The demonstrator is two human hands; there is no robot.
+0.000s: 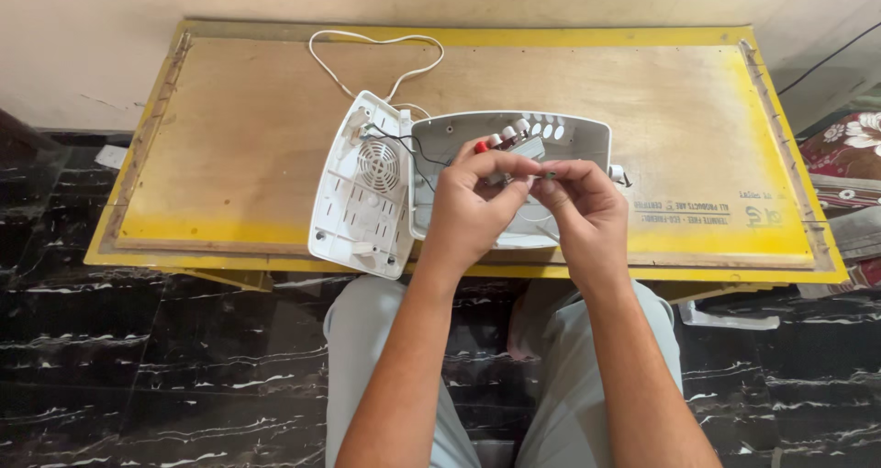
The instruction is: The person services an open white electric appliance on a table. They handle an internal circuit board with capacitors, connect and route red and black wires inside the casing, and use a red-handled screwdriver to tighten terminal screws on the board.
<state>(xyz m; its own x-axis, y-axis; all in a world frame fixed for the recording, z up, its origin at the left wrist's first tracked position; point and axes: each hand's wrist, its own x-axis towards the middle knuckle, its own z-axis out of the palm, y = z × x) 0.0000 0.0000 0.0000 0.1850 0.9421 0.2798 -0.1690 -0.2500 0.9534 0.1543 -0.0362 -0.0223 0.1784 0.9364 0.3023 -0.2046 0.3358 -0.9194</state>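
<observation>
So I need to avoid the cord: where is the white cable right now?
In the head view, the white cable loops on the wooden board at the far edge, left of centre, behind the open white casing.

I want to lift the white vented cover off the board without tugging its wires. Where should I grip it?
Probably grip the white vented cover by its long outer left edge, coming from the left. That side lies free on the wooden board, while the thin wires and grey housing crowd its right edge, where the left hand works.
</observation>
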